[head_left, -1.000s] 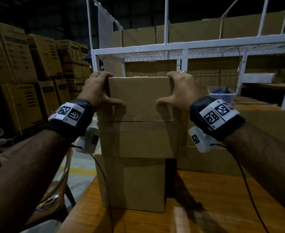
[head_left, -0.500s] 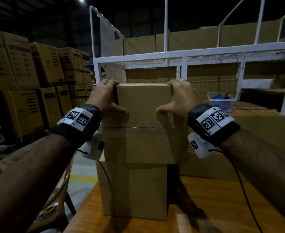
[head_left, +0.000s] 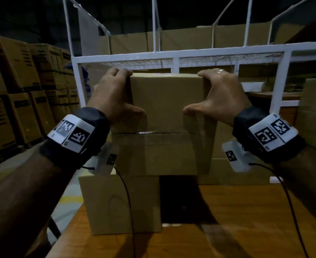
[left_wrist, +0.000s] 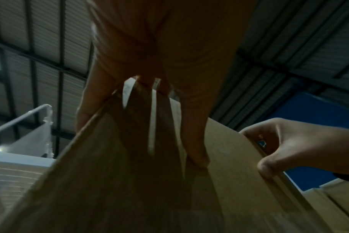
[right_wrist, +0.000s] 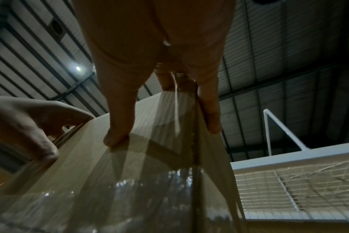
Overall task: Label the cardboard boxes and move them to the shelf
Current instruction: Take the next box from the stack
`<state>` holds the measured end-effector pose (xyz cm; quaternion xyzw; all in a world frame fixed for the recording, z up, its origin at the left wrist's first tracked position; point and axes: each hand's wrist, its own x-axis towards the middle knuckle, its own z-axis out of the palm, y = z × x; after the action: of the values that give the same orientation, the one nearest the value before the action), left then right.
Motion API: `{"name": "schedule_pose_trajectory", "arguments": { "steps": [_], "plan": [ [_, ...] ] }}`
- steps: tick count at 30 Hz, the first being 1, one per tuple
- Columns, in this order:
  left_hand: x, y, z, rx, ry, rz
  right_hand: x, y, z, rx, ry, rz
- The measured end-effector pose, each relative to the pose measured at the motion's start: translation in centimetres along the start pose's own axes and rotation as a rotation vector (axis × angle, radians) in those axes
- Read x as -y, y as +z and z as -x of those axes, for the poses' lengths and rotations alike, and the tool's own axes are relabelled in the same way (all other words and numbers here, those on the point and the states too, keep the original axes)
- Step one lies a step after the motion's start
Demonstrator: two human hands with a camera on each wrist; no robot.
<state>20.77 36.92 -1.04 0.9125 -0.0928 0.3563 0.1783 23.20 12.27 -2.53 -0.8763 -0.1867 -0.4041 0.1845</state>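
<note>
Both hands grasping a taped cardboard box (head_left: pixel 164 101) by its sides, left hand (head_left: pixel 114 97) and right hand (head_left: pixel 222 94) with thumbs across its near face, fingers curled over its top corners; white shelf (head_left: pixel 175 58) just behind the grip, another box (head_left: pixel 121 203) below it on the wooden table (head_left: pixel 228 220)

Dim warehouse, printed cartons (head_left: pixel 23 86) stacked high at far left, white wire-deck metal shelf (head_left: pixel 181 58) ahead with more cardboard boxes (head_left: pixel 190 40) behind, corrugated metal roof (right_wrist: pixel 269 47) overhead
</note>
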Motion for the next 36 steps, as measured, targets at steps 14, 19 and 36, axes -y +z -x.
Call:
{"name": "schedule_pose_trajectory", "arguments": {
  "steps": [14,19,36],
  "plan": [
    [-14.9,6.4,6.6,0.071,0.093,0.075,-11.3,-9.8,11.6,-0.010,0.086,0.106],
    [-18.8,10.3,10.0,0.140,0.044,0.092,-15.6,-10.7,16.2,0.049,0.114,0.077],
    [-21.7,21.1,20.0,0.344,-0.082,0.038,-22.5,-6.5,28.2,0.306,0.231,0.005]
  ]
}}
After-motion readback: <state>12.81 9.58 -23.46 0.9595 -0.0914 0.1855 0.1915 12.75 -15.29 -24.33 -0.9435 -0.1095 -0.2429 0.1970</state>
